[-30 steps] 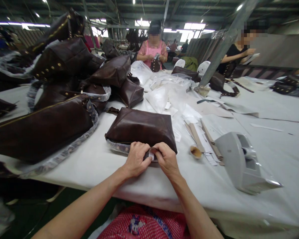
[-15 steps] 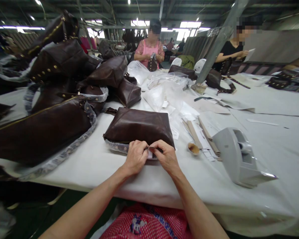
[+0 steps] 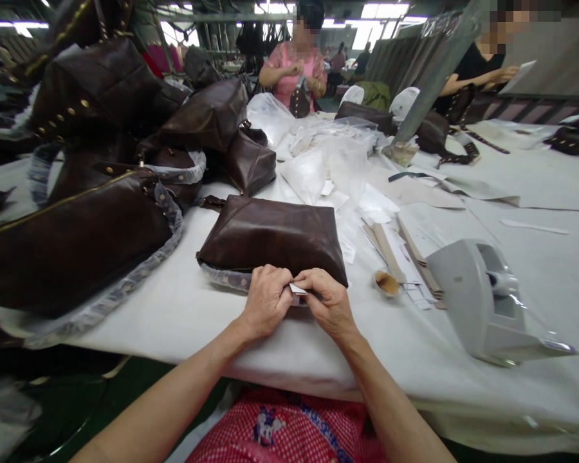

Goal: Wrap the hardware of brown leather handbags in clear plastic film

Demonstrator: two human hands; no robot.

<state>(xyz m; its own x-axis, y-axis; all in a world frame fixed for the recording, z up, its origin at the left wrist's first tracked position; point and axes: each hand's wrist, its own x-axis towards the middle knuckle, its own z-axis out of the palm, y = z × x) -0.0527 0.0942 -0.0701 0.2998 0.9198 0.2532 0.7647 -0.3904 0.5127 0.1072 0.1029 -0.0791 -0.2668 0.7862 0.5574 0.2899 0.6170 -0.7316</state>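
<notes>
Pinching a small white piece [image 3: 298, 289] from either side, the left hand [image 3: 267, 297] and the right hand [image 3: 327, 299] nearly meet over the middle of the table's near edge, fingers bent and thumbs pressed inward. The fingers hide part of what they grip, so I cannot tell whether the piece is joined to anything. Just beyond the hands, close to that edge, a dark brown bag [image 3: 275, 231] lies on the white-covered table [image 3: 174, 321], with a plastic-wrapped strap [image 3: 229, 278] along its near side, left of the left hand.

Toward the table's left edge, a long zippered bag [image 3: 87, 244] lies before a heap of bags [image 3: 101, 90], some with gold-coloured studs. Right of the hands, a small cup [image 3: 386, 283] with a tan content stands near a bundle of flat strips [image 3: 419, 257]; a grey tape dispenser [image 3: 477, 296] sits farther right, nearer the table's near edge. Crumpled clear plastic [image 3: 309, 183] spreads toward the far edge. There, a person in a pink apron [image 3: 294, 71] holds a studded brown item [image 3: 300, 99]; a person in black [image 3: 477, 71], farther right, holds a white sheet [image 3: 518, 77].
</notes>
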